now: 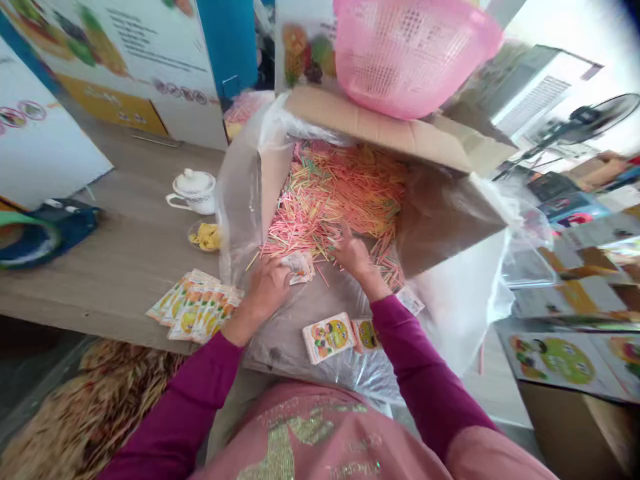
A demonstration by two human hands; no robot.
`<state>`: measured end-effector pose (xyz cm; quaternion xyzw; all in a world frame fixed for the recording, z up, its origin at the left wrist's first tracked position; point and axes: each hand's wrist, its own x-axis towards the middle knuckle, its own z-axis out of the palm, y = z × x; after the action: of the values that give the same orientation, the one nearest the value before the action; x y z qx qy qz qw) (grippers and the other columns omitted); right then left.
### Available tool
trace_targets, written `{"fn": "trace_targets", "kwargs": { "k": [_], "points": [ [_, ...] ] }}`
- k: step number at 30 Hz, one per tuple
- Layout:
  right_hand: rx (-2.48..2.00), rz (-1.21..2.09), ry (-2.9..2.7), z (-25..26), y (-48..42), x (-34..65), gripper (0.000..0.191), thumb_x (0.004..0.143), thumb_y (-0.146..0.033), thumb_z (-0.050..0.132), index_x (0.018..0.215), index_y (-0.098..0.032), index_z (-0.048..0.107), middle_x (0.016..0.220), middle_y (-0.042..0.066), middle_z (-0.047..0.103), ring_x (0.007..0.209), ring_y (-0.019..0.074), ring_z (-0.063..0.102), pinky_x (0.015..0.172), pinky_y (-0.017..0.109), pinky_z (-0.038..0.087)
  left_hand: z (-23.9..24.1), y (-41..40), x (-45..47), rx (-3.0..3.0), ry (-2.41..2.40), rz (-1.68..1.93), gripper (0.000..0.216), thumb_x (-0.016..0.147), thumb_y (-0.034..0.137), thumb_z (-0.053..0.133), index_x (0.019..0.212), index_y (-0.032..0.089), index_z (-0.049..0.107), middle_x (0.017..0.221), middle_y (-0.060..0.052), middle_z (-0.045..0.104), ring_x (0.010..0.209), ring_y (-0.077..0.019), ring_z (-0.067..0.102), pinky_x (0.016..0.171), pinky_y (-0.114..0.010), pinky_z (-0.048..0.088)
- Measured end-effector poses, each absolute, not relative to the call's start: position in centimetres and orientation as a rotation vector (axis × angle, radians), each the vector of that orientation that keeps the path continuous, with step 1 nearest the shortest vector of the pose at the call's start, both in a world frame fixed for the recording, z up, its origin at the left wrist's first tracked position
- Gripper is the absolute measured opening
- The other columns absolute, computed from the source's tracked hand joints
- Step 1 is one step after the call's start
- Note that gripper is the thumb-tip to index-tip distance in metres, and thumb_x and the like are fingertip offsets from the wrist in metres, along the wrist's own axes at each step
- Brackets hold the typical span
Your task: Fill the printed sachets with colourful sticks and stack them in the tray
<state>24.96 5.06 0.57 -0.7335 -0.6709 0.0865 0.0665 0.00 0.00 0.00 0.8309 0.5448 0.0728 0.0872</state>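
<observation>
The grip of the left hand (267,285) pinches the near edge of a small packet (299,267) at the mouth of the cardboard box (445,220). The right hand (354,257) reaches forward with its index finger extended into the pile of coloured sticks (345,180) inside that box; whether its grip holds any, I cannot tell. Both forearms slant inward over the table (135,213). Between them lies a printed pack (327,337); fanned sachets (200,308) sit beside the left forearm. Beyond are a lidded cup (194,192) and a dish of yellow pieces (206,237). Clear plastic sheeting (465,293) drapes around the box, and a pink basket (415,60) stands above its far flap.
</observation>
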Motion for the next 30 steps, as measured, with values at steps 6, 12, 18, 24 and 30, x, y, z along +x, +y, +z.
{"fn": "trace_targets", "kwargs": {
  "k": [6, 12, 18, 24, 30],
  "points": [
    [-1.807, 0.433, -1.657, 1.1, 4.3, 25.8, 0.041, 0.101, -0.048, 0.058, 0.111, -0.016, 0.081, 0.075, 0.008, 0.077, 0.071, 0.0231, 0.07, 0.067, 0.03, 0.05, 0.1, -1.1, 0.7, 2.478, 1.605, 0.114, 0.032, 0.094, 0.008, 0.052, 0.109, 0.016, 0.079, 0.119, -0.018, 0.074, 0.116, -0.0333, 0.067, 0.091, -0.042, 0.055],
    [-1.29, 0.883, -1.603, -1.0, 3.0, 23.7, 0.063, 0.104, -0.072, 0.045, 0.088, -0.021, 0.079, 0.087, 0.007, 0.075, 0.08, 0.0208, 0.068, 0.08, 0.035, 0.055, -1.0, 0.4, -0.7, 2.354, 1.631, 0.472, 0.022, 0.094, 0.016, 0.059, 0.094, 0.021, 0.08, 0.113, -0.013, 0.077, 0.107, -0.0296, 0.071, 0.09, -0.039, 0.055],
    [-1.253, 0.888, -1.81, -0.8, 3.1, 23.5, 0.058, 0.091, -0.079, 0.063, 0.08, -0.025, 0.081, 0.093, 0.009, 0.075, 0.1, 0.027, 0.067, 0.104, 0.045, 0.049, -2.2, 0.4, -2.0, 2.341, 1.506, 0.777, 0.019, 0.086, 0.012, 0.064, 0.084, 0.021, 0.081, 0.094, -0.011, 0.078, 0.099, -0.0287, 0.072, 0.086, -0.038, 0.055],
    [-0.933, 1.101, -1.258, 4.7, 1.8, 21.6, 0.058, 0.096, -0.081, 0.055, 0.096, -0.027, 0.078, 0.089, 0.005, 0.078, 0.106, 0.0266, 0.074, 0.098, 0.044, 0.056, -1.2, 0.7, -1.4, 1.899, 1.227, 1.253, 0.01, 0.084, 0.023, 0.071, 0.078, 0.021, 0.08, 0.08, -0.004, 0.078, 0.071, -0.0179, 0.067, 0.07, -0.029, 0.053],
    [-0.727, 1.171, -1.097, 7.2, 0.6, 18.2, 0.051, 0.095, -0.075, 0.063, 0.089, -0.027, 0.074, 0.044, -0.005, 0.05, 0.095, 0.0263, 0.079, 0.093, 0.04, 0.059, 0.6, 0.0, 1.1, 1.406, 1.198, 1.211, 0.018, 0.065, 0.032, 0.083, 0.064, 0.02, 0.07, 0.058, 0.004, 0.064, 0.052, -0.0114, 0.053, 0.053, -0.023, 0.044]
  ]
}}
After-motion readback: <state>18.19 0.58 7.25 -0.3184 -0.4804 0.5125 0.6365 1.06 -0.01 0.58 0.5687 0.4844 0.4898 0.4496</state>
